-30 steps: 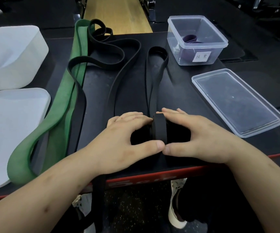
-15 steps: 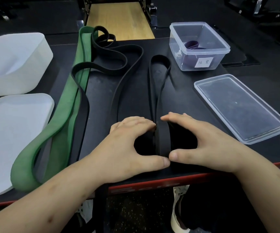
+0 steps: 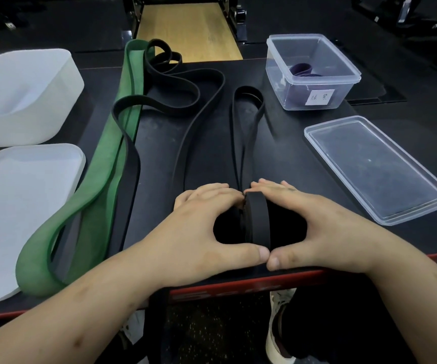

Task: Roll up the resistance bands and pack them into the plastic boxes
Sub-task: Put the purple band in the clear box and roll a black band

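A black resistance band roll [image 3: 256,219] stands on edge near the table's front. My left hand [image 3: 199,227] grips its left side and my right hand [image 3: 317,227] grips its right side, thumbs meeting in front. The unrolled tail of that band [image 3: 246,127] stretches away as a narrow loop. A wider black band [image 3: 186,82] lies in curves to the left. A green band [image 3: 102,174] runs along the table's left side. A clear plastic box [image 3: 314,72] at the back right holds a rolled purple band [image 3: 301,69].
The clear box's lid [image 3: 375,166] lies flat on the right. A white translucent box [image 3: 20,95] and its lid [image 3: 20,211] sit at the left. The table's red front edge [image 3: 238,287] runs below my hands. A wooden board [image 3: 186,30] lies beyond.
The roll has moved forward along the band and grown slightly. The loose loop beyond it is shorter. Both hands keep their grip on the roll.
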Available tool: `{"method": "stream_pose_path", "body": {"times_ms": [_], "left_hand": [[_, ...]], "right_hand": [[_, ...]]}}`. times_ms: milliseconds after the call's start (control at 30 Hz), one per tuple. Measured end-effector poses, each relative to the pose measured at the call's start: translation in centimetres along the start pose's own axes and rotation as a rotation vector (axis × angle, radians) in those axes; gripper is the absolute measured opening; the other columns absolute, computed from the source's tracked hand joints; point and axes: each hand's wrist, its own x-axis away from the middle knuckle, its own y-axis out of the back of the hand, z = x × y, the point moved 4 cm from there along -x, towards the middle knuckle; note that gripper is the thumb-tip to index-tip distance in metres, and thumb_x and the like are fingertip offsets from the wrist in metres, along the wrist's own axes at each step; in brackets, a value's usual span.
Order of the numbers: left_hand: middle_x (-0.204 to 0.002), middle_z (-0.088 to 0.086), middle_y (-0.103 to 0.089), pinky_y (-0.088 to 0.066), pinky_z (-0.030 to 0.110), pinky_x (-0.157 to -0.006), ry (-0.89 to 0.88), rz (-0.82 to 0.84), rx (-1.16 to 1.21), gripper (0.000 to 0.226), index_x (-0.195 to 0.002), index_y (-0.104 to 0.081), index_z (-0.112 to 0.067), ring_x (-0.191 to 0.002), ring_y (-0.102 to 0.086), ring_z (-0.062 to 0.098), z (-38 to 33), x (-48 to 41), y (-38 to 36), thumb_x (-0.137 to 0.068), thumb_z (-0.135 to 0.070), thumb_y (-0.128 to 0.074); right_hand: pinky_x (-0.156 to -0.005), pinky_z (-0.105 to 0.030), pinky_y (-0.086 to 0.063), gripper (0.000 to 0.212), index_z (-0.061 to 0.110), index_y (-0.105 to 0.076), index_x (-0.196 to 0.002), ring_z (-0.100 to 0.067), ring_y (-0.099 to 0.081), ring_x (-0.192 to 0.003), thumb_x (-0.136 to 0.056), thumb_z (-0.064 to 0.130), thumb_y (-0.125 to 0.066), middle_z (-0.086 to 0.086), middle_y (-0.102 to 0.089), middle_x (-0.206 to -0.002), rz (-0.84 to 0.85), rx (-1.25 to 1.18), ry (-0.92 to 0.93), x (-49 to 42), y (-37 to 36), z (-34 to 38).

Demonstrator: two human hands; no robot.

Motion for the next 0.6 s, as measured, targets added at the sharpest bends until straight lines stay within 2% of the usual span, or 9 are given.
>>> {"method": "stream_pose_path", "body": {"times_ms": [67,133,200,267,333,400,467,600], "left_hand": [[-0.126,-0.055,-0.027,-0.014,0.016,-0.112,-0.006,0.003,-0.014,0.092,-0.145,-0.042,-0.052,-0.141,-0.001,-0.021,-0.1,-0.09,0.01,-0.06,-0.088,-0.053],[-0.128,-0.051,-0.027,-0.011,0.015,-0.113,-0.011,-0.006,-0.036,0.096,-0.147,-0.041,-0.049,-0.142,-0.002,-0.02,-0.1,-0.21,-0.01,-0.061,-0.089,-0.049],[-0.132,-0.049,-0.026,-0.01,0.013,-0.112,-0.018,-0.016,-0.044,0.099,-0.15,-0.04,-0.045,-0.14,-0.003,-0.021,-0.07,-0.24,-0.06,-0.062,-0.09,-0.046],[-0.137,-0.046,-0.025,-0.012,0.012,-0.11,-0.007,-0.016,-0.034,0.099,-0.15,-0.037,-0.047,-0.138,-0.005,-0.021,0.04,-0.16,-0.01,-0.062,-0.091,-0.047],[-0.145,-0.041,-0.024,-0.016,0.018,-0.113,0.01,0.001,-0.018,0.099,-0.147,-0.032,-0.055,-0.143,-0.007,-0.013,0.09,-0.04,0.19,-0.059,-0.091,-0.058],[-0.146,-0.041,-0.026,-0.019,0.022,-0.115,0.013,0.019,-0.005,0.099,-0.144,-0.03,-0.062,-0.144,-0.009,-0.011,-0.03,0.02,0.42,-0.058,-0.083,-0.073],[-0.141,-0.045,-0.028,-0.02,0.021,-0.113,-0.001,0.001,-0.003,0.092,-0.133,-0.03,-0.072,-0.141,-0.011,-0.014,-0.25,0.08,0.47,-0.057,-0.075,-0.081],[-0.134,-0.05,-0.03,-0.027,0.024,-0.112,-0.017,-0.064,0.02,0.083,-0.121,-0.026,-0.082,-0.143,-0.014,-0.007,-0.31,0.45,0.08,-0.057,-0.073,-0.079]], "right_hand": [[-0.114,-0.002,-0.002,0.101,0.075,-0.026,-0.137,0.029,0.005,-0.14,-0.052,0.08,-0.082,0.042,-0.016,-0.157,0.008,0.002,-0.026,-0.03,-0.03,0.05],[-0.105,0.007,0.0,0.096,0.075,-0.024,-0.129,0.038,0.007,-0.13,-0.051,0.075,-0.08,0.047,-0.012,-0.149,0.008,0.017,-0.018,-0.1,-0.09,0.3],[-0.104,0.008,-0.001,0.093,0.072,-0.024,-0.129,0.039,0.006,-0.129,-0.052,0.075,-0.076,0.043,-0.016,-0.153,-0.024,0.032,-0.028,-0.17,0.02,0.47],[-0.112,0.003,-0.003,0.093,0.068,-0.029,-0.135,0.036,0.002,-0.133,-0.055,0.079,-0.074,0.035,-0.019,-0.159,-0.047,0.038,-0.032,-0.24,0.1,0.42],[-0.125,-0.017,-0.007,0.098,0.055,-0.037,-0.149,0.026,-0.006,-0.143,-0.063,0.082,-0.075,0.029,-0.025,-0.163,-0.053,0.05,-0.018,-0.34,0.11,0.03],[-0.129,-0.032,-0.01,0.099,0.043,-0.042,-0.154,0.015,-0.012,-0.149,-0.067,0.078,-0.073,0.026,-0.034,-0.161,-0.053,0.049,-0.005,-0.37,0.2,-0.12],[-0.129,-0.033,-0.01,0.087,0.045,-0.046,-0.151,0.014,-0.015,-0.15,-0.072,0.072,-0.072,0.029,-0.04,-0.157,-0.041,0.021,0.03,-0.3,0.29,0.02],[-0.126,-0.027,-0.011,0.068,0.061,-0.048,-0.139,0.017,-0.015,-0.148,-0.075,0.07,-0.069,0.043,-0.037,-0.15,-0.027,-0.003,0.053,-0.27,0.39,0.08]]}}
